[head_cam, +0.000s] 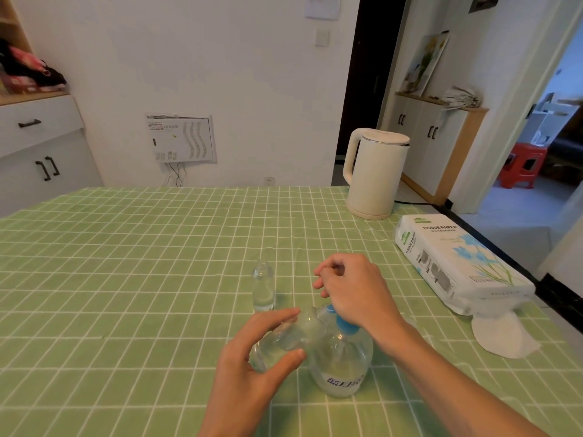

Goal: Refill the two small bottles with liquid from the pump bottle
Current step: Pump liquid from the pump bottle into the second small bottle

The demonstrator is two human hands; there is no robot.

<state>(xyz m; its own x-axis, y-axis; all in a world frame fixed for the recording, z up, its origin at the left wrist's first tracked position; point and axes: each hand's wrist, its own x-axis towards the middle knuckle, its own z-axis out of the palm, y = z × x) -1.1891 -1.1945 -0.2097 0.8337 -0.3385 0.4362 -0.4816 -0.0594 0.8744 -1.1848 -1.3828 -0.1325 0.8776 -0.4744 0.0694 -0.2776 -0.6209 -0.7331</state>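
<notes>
So the person's left hand (252,370) has its thumb and fingers wrapped round a clear small bottle (284,340). It's tipped over on a slant, with the open end up against the blue pump head (345,325) of the pump bottle (340,365). The pump bottle stands upright on the green checked table (126,279), close to the near edge.

The right hand (356,288) sits on top of the pump head, with the heel of the palm resting on it. Its fingers are curled in loosely out front. Honestly can't tell if they're pinching anything, too hard to make out.

The second small bottle (263,288) stands upright on its own, just beyond the hands and touching neither.

Further back on the right there's a cream kettle (375,175). A tissue pack (457,263) lies near the right edge, with one loose tissue (504,339) beside it.
</notes>
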